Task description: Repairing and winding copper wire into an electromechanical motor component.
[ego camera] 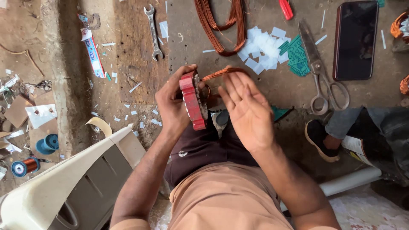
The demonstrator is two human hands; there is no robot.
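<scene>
My left hand (172, 104) grips a red toothed motor stator (192, 101), held on edge over my lap. A loop of copper wire (221, 73) runs out of the stator's right side. My right hand (247, 106) is flat and open beside the stator, palm up, with the fingertips touching the copper loop. The stator's inner slots are hidden behind its red rim and my fingers.
On the floor ahead lie a long copper wire coil (221, 25), white paper slips (262, 49), green paper pieces (297, 57), scissors (319, 64), a dark phone (355, 40), a spanner (154, 32). Another person's shoe (319, 138) is at right. A plastic chair (76, 183) and wire spools (24, 166) stand left.
</scene>
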